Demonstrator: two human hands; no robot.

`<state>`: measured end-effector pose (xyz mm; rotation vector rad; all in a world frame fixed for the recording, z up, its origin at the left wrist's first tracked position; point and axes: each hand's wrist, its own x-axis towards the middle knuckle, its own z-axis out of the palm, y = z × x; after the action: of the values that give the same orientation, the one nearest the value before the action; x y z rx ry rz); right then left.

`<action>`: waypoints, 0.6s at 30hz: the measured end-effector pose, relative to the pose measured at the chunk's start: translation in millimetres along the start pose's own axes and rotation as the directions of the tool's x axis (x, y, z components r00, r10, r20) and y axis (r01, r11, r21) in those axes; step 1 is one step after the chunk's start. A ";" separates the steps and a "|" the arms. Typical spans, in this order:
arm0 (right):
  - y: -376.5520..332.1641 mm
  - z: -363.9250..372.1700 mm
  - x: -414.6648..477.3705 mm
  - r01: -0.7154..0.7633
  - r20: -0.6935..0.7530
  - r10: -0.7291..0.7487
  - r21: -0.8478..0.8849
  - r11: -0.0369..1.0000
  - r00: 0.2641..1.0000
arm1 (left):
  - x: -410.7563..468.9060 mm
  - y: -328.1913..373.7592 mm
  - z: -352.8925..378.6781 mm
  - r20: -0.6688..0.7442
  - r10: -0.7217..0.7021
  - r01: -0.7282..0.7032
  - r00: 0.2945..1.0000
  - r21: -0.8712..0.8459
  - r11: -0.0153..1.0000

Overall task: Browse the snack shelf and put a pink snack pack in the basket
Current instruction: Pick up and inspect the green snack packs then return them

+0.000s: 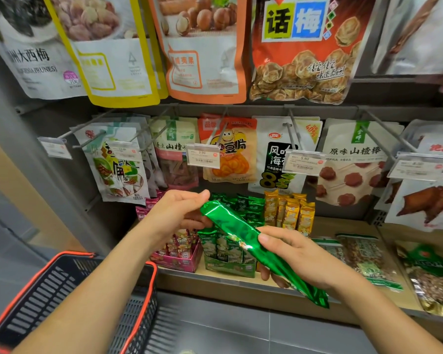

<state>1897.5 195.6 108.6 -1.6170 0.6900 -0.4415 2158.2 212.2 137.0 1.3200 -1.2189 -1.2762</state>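
Note:
A shiny green snack pack (243,233) is held slantwise in front of the shelf by both hands. My left hand (175,213) pinches its upper end, and my right hand (294,254) grips its lower half. Behind my left hand, pink snack packs (179,247) stand in a pink display box (175,263) on the wooden shelf, partly hidden by the hand and forearm. The black basket with an orange rim (69,256) hangs at the lower left, under my left forearm; its inside is mostly hidden.
Green packs in a green box (228,254) and yellow packs (289,210) stand beside the pink ones. Bags of nuts (366,256) lie flat to the right. Hanging bags on metal pegs with price tags (202,158) fill the rows above. A grey floor lies below.

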 end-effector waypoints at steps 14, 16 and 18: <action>-0.1 -11.5 -0.5 -0.091 -0.038 0.101 0.202 0.975 0.994 | 12.6 -8.0 2.1 -0.321 -0.025 0.014 0.947 -0.036 0.999; -1.6 -18.7 -3.3 -0.106 -0.026 0.117 0.264 0.959 0.993 | 15.0 -10.6 -4.0 -0.379 -0.063 0.029 0.923 -0.095 0.995; -3.8 -22.4 -5.3 -0.101 -0.007 0.108 0.289 0.952 0.994 | 16.8 -13.3 -5.9 -0.387 -0.094 0.052 0.917 -0.116 0.992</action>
<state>1879.9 182.5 116.5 -1.2958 0.6902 -0.4608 2164.6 196.7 122.3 1.4700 -0.8180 -1.0434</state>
